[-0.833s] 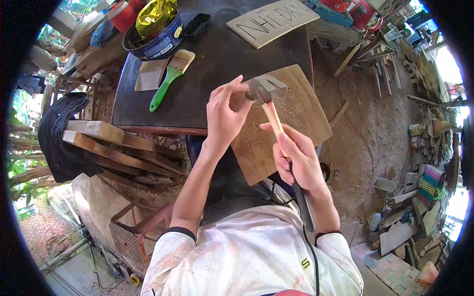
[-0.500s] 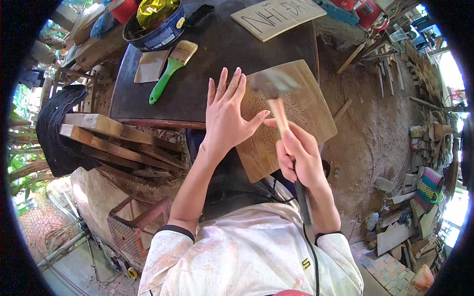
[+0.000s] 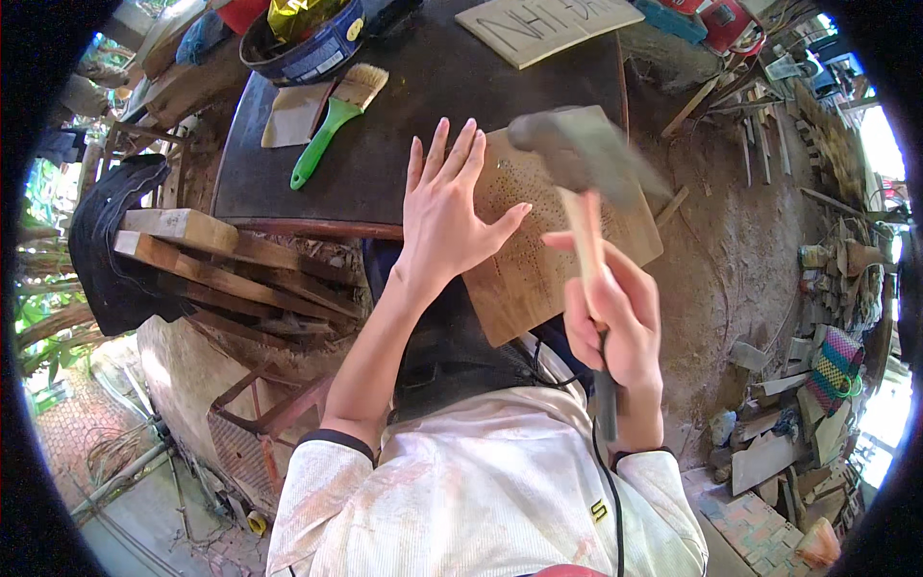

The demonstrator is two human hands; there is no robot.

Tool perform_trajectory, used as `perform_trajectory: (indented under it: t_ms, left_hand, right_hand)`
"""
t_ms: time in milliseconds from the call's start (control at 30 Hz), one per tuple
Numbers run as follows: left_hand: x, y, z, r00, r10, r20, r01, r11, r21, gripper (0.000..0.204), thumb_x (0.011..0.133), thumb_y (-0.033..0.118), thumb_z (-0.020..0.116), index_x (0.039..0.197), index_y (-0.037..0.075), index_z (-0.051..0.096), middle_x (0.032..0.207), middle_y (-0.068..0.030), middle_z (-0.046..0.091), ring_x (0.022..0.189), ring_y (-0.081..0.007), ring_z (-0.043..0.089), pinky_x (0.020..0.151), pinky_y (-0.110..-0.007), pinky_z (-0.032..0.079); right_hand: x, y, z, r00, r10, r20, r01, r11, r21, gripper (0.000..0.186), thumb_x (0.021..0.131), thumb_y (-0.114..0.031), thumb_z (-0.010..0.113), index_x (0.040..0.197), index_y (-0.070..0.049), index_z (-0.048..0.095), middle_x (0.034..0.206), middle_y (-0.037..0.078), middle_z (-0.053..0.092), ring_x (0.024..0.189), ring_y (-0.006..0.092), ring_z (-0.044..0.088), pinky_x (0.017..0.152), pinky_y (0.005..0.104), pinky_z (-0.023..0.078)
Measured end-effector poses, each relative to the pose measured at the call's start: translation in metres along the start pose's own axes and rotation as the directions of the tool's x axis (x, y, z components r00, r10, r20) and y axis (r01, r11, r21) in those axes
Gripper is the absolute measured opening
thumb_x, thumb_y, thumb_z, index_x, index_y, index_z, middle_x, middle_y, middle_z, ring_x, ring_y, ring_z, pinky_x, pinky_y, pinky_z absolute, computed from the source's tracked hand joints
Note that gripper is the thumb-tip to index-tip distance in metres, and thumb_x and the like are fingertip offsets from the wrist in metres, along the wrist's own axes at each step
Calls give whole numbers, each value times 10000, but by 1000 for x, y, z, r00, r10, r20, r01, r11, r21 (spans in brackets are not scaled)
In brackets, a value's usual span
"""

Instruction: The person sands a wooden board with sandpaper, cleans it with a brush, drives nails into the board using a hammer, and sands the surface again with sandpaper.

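Observation:
My right hand (image 3: 617, 313) grips a hammer (image 3: 585, 231) by its pale wooden handle, with a dark grip end below the fist. The hammer's head is raised over the right part of a wooden board (image 3: 505, 303) and smeared by motion. Many small dark dots, holes or nail heads, cover the board's middle; which they are I cannot tell. My left hand (image 3: 447, 212) lies flat with fingers spread, across the board's left edge and the dark table beside it. Nothing is held in it.
On the dark table (image 3: 404, 77) lie a green-handled paintbrush (image 3: 332, 135), a sandpaper-like sheet (image 3: 288, 117), a blue tub (image 3: 306, 60) and a lettered wooden board (image 3: 538, 34). Stacked timber (image 3: 183, 231) stands at left. Scrap boards (image 3: 769, 462) lie at right.
The hammer and my right hand have moved up and to the right, away from the board's middle. My left hand has stayed nearly in place.

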State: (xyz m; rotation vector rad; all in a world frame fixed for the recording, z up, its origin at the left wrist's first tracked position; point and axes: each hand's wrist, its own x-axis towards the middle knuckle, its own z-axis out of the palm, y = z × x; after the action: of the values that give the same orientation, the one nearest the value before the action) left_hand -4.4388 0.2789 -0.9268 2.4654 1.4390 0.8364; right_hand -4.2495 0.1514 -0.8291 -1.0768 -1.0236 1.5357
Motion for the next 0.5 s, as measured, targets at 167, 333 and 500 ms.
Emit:
perform_trajectory:
  t_ms: [167,333,500]
  left_hand:
    - [3,5,3,1000,11,-5,-12,1000,-11,960,846,544,813,1521,-83,546,1642,-206,504,1604,-384,341,1339,-548,167]
    - [1,2,3,1000,0,-7,-1,1000,-15,947,849,529,817,1514,-90,550,1630,-205,516,1600,-380,348,1339,-549,165]
    - [4,4,3,1000,18,-19,-19,1000,-8,953,846,530,819,1515,-93,547,1629,-204,517,1594,-381,359,1335,-556,174]
  right_hand:
    - [4,17,-6,999,-43,-27,44,999,15,659,1125,-446,536,1496,97,499,578,-32,424,374,57,347,362,228,274]
    - [6,4,-5,990,129,-53,-127,991,46,666,1133,-471,519,1496,86,501,577,-33,416,378,60,350,362,234,280]
    - [11,21,-8,999,-47,1,46,995,89,546,1171,-350,461,1511,75,501,588,-28,442,402,45,378,379,227,300]
